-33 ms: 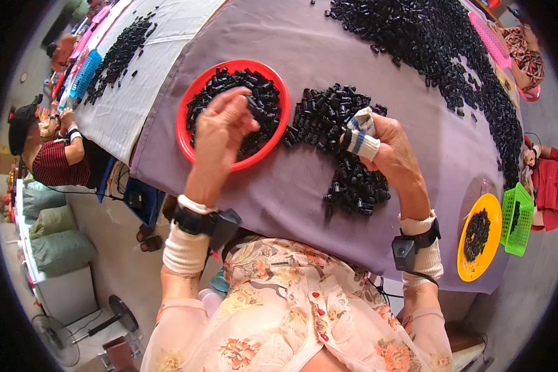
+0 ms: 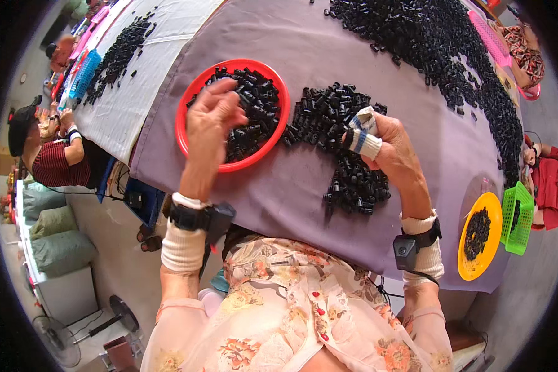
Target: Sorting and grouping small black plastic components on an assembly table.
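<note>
My left hand (image 2: 216, 121) is over the red basin (image 2: 181, 133), which holds a heap of small black cylindrical pieces (image 2: 260, 105). Its fingers are curled and smeared by motion, so what they hold cannot be told. At the near end of a loose pile of the same black pieces (image 2: 319, 118), my right hand (image 2: 387, 141) is closed. White cloth with blue stripes (image 2: 364, 142) wraps its fingers. A dark piece shows at the tip of the wrapped fingers, against the pile behind.
More black pieces (image 2: 409, 31) spread across the far right of the mauve tablecloth (image 2: 260, 198). A yellow plate (image 2: 485, 260) and a green basket (image 2: 522, 239) hold some at the right edge. At left, a person (image 2: 59, 158) sits by a white-covered table (image 2: 121, 115) with a blue basket (image 2: 87, 74).
My left hand has shifted a little left over the red basin, its fingers curling in more. My right hand has barely moved.
</note>
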Motion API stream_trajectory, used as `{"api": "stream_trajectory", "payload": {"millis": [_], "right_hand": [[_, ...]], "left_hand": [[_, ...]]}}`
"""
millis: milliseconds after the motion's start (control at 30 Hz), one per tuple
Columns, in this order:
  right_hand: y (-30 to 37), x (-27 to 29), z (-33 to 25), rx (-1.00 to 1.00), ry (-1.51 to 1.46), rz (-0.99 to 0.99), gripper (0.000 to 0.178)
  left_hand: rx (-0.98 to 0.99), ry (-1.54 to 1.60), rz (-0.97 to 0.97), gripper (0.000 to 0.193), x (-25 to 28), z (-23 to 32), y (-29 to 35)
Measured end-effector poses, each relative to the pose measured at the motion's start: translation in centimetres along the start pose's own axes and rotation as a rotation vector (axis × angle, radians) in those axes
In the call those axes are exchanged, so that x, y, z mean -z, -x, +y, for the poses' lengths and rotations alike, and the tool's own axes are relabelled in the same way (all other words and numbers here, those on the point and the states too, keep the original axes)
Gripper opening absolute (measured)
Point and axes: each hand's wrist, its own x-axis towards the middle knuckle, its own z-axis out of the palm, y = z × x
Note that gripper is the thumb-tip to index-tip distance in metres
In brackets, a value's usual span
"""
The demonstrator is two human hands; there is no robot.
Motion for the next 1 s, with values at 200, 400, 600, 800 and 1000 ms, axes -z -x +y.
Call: {"api": "stream_trajectory", "payload": {"millis": [200,400,600,800,1000], "right_hand": [[-0.1,0.6,1.3,-0.03,-0.109,0.051,0.018],[-0.9,0.5,1.3,0.041,0.084,-0.007,0.003],[-0.3,0.7,1.6,-0.049,0.026,0.003,0.01],[-0.6,0.5,1.6,-0.058,-0.014,-0.028,0.008],[-0.8,-0.1,0.8,-0.062,-0.012,-0.067,0.011]], "left_hand": [[-0.209,-0.448,-0.051,0.014,-2.1,-0.2,0.9],[-0.523,-0.982,-0.45,0.018,-7.1,-7.6,2.3],[-0.628,-1.225,-0.601,0.018,-8.1,-8.7,2.2],[-0.587,-1.083,-0.6,0.014,-7.4,-9.2,2.8],[0.43,0.394,-0.371,0.027,-4.8,-3.2,1.7]]}}
